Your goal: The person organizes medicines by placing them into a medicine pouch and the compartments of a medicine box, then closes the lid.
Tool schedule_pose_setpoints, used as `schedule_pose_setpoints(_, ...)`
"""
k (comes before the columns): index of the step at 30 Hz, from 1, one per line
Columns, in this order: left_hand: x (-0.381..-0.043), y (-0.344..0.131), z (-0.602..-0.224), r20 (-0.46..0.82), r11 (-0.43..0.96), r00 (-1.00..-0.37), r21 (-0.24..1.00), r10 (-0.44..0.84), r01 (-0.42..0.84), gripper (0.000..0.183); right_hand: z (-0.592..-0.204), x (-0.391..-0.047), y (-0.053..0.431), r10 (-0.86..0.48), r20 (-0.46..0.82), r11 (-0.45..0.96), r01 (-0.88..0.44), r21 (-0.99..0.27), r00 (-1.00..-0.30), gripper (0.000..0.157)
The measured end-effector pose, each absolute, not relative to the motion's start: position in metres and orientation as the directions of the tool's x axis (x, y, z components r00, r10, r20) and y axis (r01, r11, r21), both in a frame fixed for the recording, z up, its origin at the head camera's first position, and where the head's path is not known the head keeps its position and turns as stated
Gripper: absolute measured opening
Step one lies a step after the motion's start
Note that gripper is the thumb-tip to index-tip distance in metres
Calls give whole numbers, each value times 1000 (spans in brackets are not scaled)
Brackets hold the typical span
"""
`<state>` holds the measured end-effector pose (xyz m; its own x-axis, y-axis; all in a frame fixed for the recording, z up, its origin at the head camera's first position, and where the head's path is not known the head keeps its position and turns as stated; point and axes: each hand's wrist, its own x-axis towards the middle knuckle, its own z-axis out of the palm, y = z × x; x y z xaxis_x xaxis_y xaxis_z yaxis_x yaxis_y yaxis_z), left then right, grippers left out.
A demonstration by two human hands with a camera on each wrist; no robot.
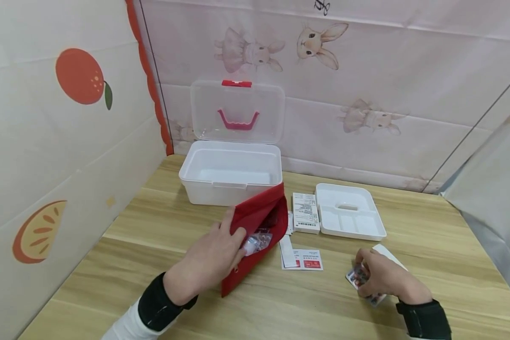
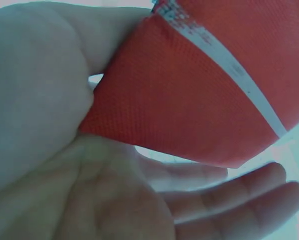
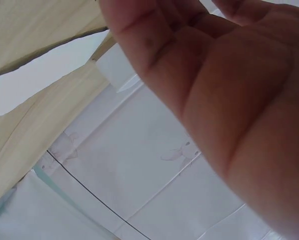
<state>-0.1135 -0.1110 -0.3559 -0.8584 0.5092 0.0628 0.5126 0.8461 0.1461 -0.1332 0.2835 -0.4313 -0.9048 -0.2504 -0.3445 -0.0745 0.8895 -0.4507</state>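
Observation:
In the head view my left hand (image 1: pixel 210 259) holds a red fabric pouch (image 1: pixel 248 264) by its edge, thumb against fingers. The pouch gapes open, and clear plastic-wrapped items (image 1: pixel 258 242) show inside. Close up in the left wrist view, the red pouch cloth (image 2: pixel 154 105) with a pale strip lies between thumb and palm, several fingers stretched out beneath. My right hand (image 1: pixel 386 276), low over the table at the right, pinches a small printed packet (image 1: pixel 357 276). A white flat piece (image 1: pixel 388 255) shows behind that hand.
Behind the pouch stands a white box (image 1: pixel 229 191) with its clear lid (image 1: pixel 238 99) raised. Right of it lie a white printed carton (image 1: pixel 306 212) and a white compartment tray (image 1: pixel 348 222). Red-and-white printed packets (image 1: pixel 308 259) lie between the hands. Fabric walls border the table.

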Motion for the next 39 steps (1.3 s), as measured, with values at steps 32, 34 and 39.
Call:
schedule_pose_setpoints(32, -162, -151, -354, 134, 684, -781, 407, 611, 605, 23, -431, -131, 268, -387, -165, 860, -291, -418, -907, 62)
schedule_pose_setpoints(34, -163, -152, -353, 127, 686, -781, 406, 611, 603, 23, -431, -131, 267, -409, -147, 851, -319, -418, -900, 61)
schedule_pose_setpoints(39, -165, -152, -354, 130, 687, -774, 386, 620, 616, 21, -432, -131, 264, -390, -131, 863, -312, -397, -912, 61)
